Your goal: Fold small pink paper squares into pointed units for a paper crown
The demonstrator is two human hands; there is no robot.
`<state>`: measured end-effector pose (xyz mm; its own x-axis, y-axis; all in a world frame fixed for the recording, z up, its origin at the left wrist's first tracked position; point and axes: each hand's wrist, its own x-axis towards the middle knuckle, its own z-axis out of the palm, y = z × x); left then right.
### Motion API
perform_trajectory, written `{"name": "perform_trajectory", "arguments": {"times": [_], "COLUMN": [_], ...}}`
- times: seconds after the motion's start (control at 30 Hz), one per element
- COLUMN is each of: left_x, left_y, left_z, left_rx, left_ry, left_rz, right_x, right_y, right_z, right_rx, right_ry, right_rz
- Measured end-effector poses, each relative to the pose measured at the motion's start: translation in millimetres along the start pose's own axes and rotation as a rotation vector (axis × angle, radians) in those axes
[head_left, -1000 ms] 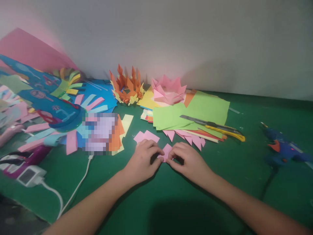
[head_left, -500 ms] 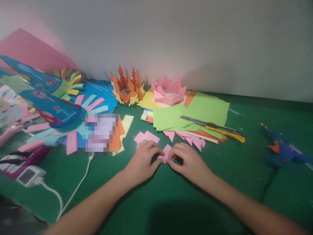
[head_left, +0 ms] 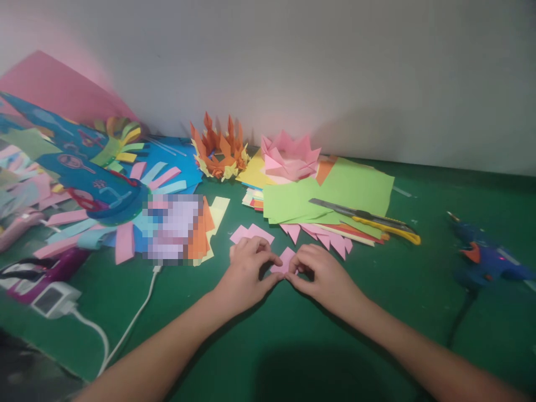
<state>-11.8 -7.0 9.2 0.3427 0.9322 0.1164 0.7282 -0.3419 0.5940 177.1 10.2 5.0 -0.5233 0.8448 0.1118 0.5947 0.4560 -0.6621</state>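
Note:
Between my hands a small piece of pink paper [head_left: 287, 260] lies on the green table, one corner pointing away from me. My left hand [head_left: 250, 269] has its thumb at the paper's near edge and its fingers curled at the left side. From the right, my right hand [head_left: 320, 271] pinches the paper's near right edge with thumb and fingers. The two thumb tips almost meet. Just beyond my left hand rest more pink paper squares [head_left: 255, 232], partly hidden by its knuckles. Pink folded triangles [head_left: 330, 237] stick out from under the green sheets.
A yellow utility knife [head_left: 385, 223] lies across green paper sheets [head_left: 293, 201]. Behind stand an orange paper crown [head_left: 220, 153] and a pink paper crown [head_left: 288, 159]. A blue glue gun [head_left: 489, 254] is at right. Blue paper cones [head_left: 100, 178] and a white cable [head_left: 142, 312] are at left.
My left fingers have lifted and shifted very slightly at the pink paper's left side. My right hand keeps its pinch, and the paper stays in place.

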Motion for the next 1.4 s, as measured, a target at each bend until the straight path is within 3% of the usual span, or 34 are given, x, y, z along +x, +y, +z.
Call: {"name": "perform_trajectory", "arguments": {"times": [0.5, 0.67, 0.77, 0.9, 1.07, 1.2, 1.4], "left_x": [-0.1, 1.2, 1.3, -0.6, -2.9, -1.3, -0.6], "left_y": [4.5, 4.8, 3.7, 4.1, 4.1, -0.5, -2.9], "left_z": [0.6, 0.9, 1.2, 0.6, 0.1, -0.9, -5.1], "left_rx": [0.003, -0.012, -0.023, 0.001, 0.104, 0.194, 0.239], "left_ry": [-0.039, -0.046, -0.039, -0.008, 0.028, 0.011, -0.043], "left_rz": [-0.028, -0.046, -0.035, 0.052, 0.252, 0.353, 0.352], "right_x": [1.3, -1.2, -4.0, -4.3, -0.8, -1.5, -6.2], "right_y": [-2.1, 0.1, 2.6, 4.1, 2.8, 3.3, 5.3], "right_z": [-5.4, -6.0, -6.4, -8.0, -6.1, -4.8, -1.8], "right_rx": [0.028, 0.025, 0.05, 0.06, 0.001, -0.038, -0.032], "right_ry": [-0.064, -0.072, 0.019, 0.201, 0.0, 0.062, 0.047], "right_rz": [0.02, -0.056, -0.131, -0.193, -0.194, -0.175, -0.084]}}
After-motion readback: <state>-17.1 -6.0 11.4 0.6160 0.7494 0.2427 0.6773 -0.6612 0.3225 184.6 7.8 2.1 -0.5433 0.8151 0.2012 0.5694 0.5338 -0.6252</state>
